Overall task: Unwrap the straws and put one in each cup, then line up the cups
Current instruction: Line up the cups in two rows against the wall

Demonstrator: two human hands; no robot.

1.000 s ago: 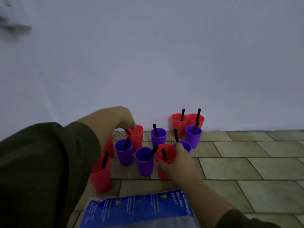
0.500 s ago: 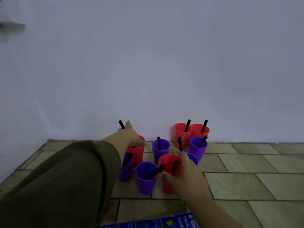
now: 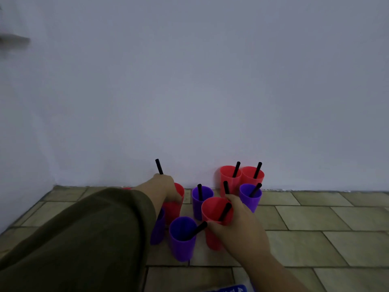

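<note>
So, right hand (image 3: 237,230): fingers and thumb wrapped round the front red cup (image 3: 212,209), thumb on the near rim, the rest round the far side.
front red cup: upright on the tiled floor (image 3: 315,218), with a black straw (image 3: 225,211) leaning inside it.
left hand (image 3: 164,187): up and left of the front red cup, fingers curled over the rim of the second red cup (image 3: 173,207). A tall straw (image 3: 159,166) pokes up past the knuckles, can't tell if it's pinched too.
near purple cup (image 3: 182,239): just left of the front red cup, its straw tipping toward the right thumb.
back purple cup (image 3: 201,197): just behind the front red cup, straw about upright.
right purple cup (image 3: 250,197): just behind and right of the front red cup, straw in it.
wall pair (image 3: 242,178): two red cups side by side against the wall, behind the front red cup, a straw each.
sleeve (image 3: 84,239): dark olive, left of the front red cup, half hiding one more purple cup.
blue packet (image 3: 229,288): at the bottom edge, nearer than the front red cup.
</note>
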